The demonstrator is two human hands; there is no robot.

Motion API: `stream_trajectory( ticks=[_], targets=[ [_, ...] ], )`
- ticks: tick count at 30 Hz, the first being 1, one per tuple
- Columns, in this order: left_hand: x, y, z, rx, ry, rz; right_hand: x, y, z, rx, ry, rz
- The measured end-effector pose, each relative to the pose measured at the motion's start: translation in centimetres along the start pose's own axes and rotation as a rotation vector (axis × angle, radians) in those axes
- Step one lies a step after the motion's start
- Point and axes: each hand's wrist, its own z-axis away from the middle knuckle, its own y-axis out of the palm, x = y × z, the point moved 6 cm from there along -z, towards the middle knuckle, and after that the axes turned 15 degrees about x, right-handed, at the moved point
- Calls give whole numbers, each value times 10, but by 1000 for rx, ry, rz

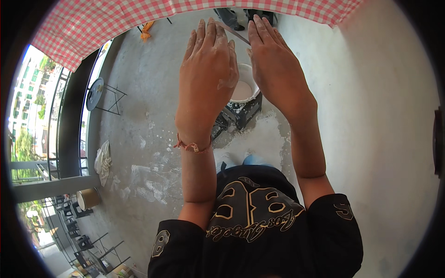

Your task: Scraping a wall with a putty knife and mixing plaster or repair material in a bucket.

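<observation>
Both my arms reach forward, with the backs of the hands up. My left hand (208, 69) is open, fingers stretched out and dusted with a pale, chalky smear; a red cord bracelet (192, 147) circles that wrist. To its right, my right hand (278, 65) is open too, its fingers straight and whitish at the tips. A thin grey strip (235, 33) shows between the two sets of fingers; I cannot tell whether either hand touches it. Below the hands, partly hidden by them, a white bucket (256, 92) of pale, smooth mix (242, 90) stands on a black stool (244, 116).
A pale wall (366, 116) rises at the right. Red-and-white checked cloth (139, 16) covers the top edge. White splashes mark the grey floor (139, 125). At the left are a round folding table (95, 94), a crumpled cloth (103, 162), a railing and several black stools (83, 242).
</observation>
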Motion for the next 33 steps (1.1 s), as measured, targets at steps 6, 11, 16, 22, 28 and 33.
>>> stream_trajectory(
  ticks=[6, 11, 16, 22, 28, 33],
  targets=[
    [-44, 17, -28, -27, 198, 67, -42, -18, 39, 9, 198, 124],
    [-82, 13, -35, -61, 349, 163, -59, -40, 81, -20, 409, 272],
    [-117, 11, -31, -110, 495, 187, -59, -67, 122, 21, 597, 382],
    [-163, 4, -17, -40, 649, 353, -53, -92, 187, 7, 838, 412],
    [-229, 7, 3, 299, 803, 562, -46, -107, 261, 67, 1066, 512],
    [-272, -6, 29, 321, 939, 511, -39, -115, 319, 83, 1166, 528]
  ],
)
